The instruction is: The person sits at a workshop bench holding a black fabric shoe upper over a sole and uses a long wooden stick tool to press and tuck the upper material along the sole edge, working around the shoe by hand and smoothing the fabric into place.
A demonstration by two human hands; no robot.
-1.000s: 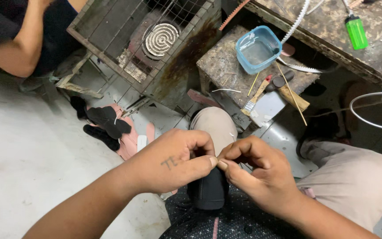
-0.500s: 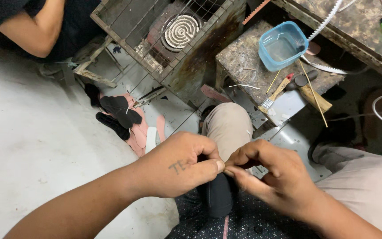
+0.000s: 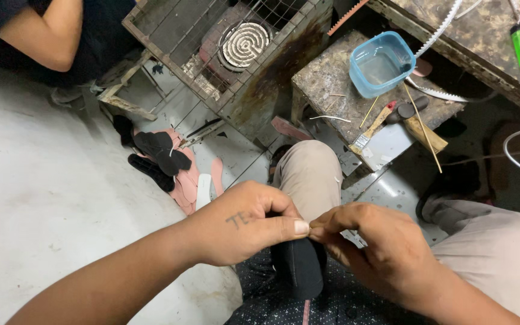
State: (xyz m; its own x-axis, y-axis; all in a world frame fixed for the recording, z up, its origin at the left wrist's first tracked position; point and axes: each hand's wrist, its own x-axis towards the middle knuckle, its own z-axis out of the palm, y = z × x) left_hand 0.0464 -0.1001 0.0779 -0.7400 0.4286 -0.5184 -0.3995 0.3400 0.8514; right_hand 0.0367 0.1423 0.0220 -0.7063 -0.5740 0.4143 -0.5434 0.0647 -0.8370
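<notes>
I see a black shoe piece (image 3: 299, 268) lying over my lap, directly under the spot where my hands meet. My left hand (image 3: 245, 225) is curled shut on its top edge, thumb pressed flat. My right hand (image 3: 380, 253) pinches closed against that thumb tip; what it nips there is too small to tell. Just beyond the grip is my knee in tan trousers (image 3: 311, 174). Farther out stand a blue plastic tub (image 3: 381, 63) on a stained block (image 3: 332, 90) and a wire cage (image 3: 212, 54) holding a coil heater (image 3: 245, 43).

Layout: hands at centre foreground

Left hand (image 3: 242, 225) meets right hand (image 3: 374, 247) above the shoe piece (image 3: 299, 268); tub (image 3: 381, 63) sits on the block (image 3: 326, 84) behind them; wire cage (image 3: 224, 54) stands left of the block.
</notes>
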